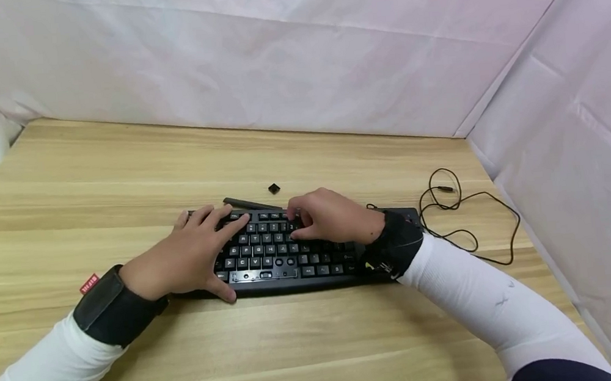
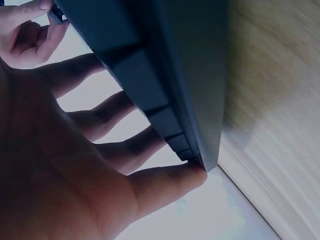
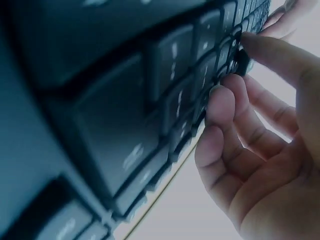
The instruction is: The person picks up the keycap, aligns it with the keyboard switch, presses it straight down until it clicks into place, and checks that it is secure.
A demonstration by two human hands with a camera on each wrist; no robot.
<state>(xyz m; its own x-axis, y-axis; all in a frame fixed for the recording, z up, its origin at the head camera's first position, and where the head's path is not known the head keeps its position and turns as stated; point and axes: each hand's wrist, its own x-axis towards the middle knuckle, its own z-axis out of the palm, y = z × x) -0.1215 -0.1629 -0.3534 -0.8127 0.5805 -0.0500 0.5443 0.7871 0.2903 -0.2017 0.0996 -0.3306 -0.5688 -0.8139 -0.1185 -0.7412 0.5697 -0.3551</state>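
Observation:
A black keyboard lies on the table, the long slot in its front key row bare of a spacebar. My left hand rests spread over its left end, fingers across the keys and thumb at the front edge. In the left wrist view those fingers look straight against the keyboard's side. Above the upper middle keys, my right hand pinches a small black keycap between thumb and forefinger. The right wrist view shows the other fingers curled beside the keys.
Behind the keyboard lies a long black bar like a spacebar, touching or close to its back edge. A loose black keycap sits farther back. A thin black cable loops at the right. White cloth walls stand around the wooden table.

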